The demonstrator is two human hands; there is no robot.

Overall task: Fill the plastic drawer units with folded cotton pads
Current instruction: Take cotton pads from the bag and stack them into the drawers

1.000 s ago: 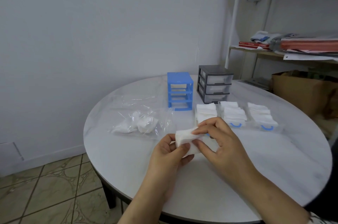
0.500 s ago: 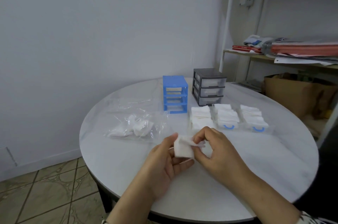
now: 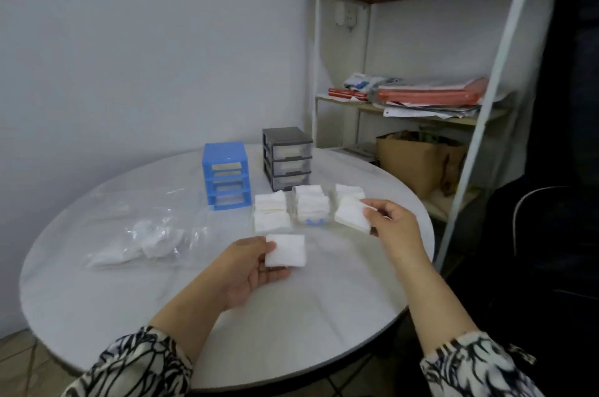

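My left hand (image 3: 249, 267) holds a folded white cotton pad (image 3: 287, 250) over the table, thumb on its left edge. Further right, my right hand (image 3: 390, 224) pinches the right-hand stack of pads (image 3: 351, 216), which sits in a clear drawer. A middle drawer of pads (image 3: 311, 206) with a blue handle and a left stack of pads (image 3: 271, 211) lie beside it. Behind them stand a blue drawer unit (image 3: 226, 174) with empty slots and a grey drawer unit (image 3: 287, 157) with its three drawers in.
A clear plastic bag (image 3: 146, 236) with loose white pads lies at the left of the round white table (image 3: 129, 293). A metal shelf rack (image 3: 418, 98) with papers and a brown cardboard box (image 3: 418, 160) stand behind at the right.
My hands have parted: the left keeps the folded pad, the right has moved away to the right-hand stack. The camera has tilted and turned right.
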